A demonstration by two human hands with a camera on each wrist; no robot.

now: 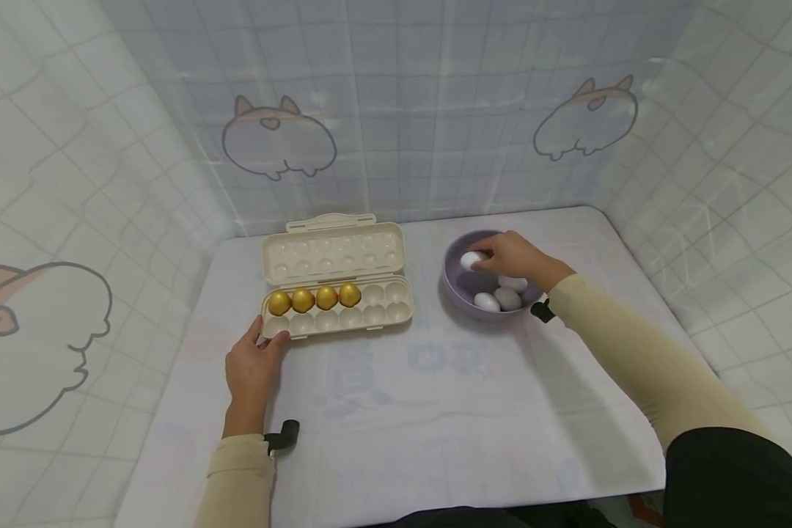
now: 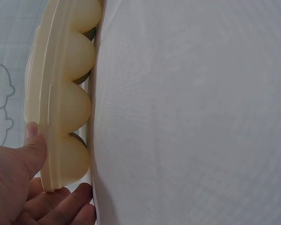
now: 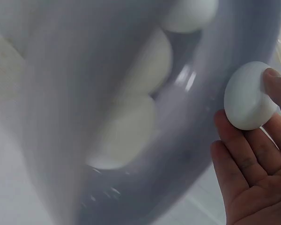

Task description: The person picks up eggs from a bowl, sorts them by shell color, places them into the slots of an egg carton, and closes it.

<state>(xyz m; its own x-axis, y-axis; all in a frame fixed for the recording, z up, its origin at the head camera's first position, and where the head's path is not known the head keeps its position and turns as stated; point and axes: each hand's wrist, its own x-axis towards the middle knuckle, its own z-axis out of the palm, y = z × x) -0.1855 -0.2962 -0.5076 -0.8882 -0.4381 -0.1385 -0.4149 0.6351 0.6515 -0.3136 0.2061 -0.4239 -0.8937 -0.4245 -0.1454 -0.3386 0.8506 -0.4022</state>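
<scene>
At the left of the table, my left hand (image 1: 254,367) grips the near left corner of a cream plastic egg carton (image 1: 369,316), its lid folded back. In the left wrist view the thumb lies on the rim of the carton (image 2: 46,105), with the fingers around its end. Several gold eggs (image 1: 326,297) fill part of the carton's back row. To the right, my right hand (image 1: 518,258) pinches a white egg (image 3: 248,96) between thumb and fingers, over a purple bowl (image 1: 460,297). Three more whitish eggs (image 1: 508,298) lie in the bowl.
A white patterned cloth covers the table (image 1: 396,425). Behind it and on both sides hang pale curtains (image 1: 422,132) with a grid and animal drawings. The carton's raised lid (image 1: 333,253) lies toward the back curtain.
</scene>
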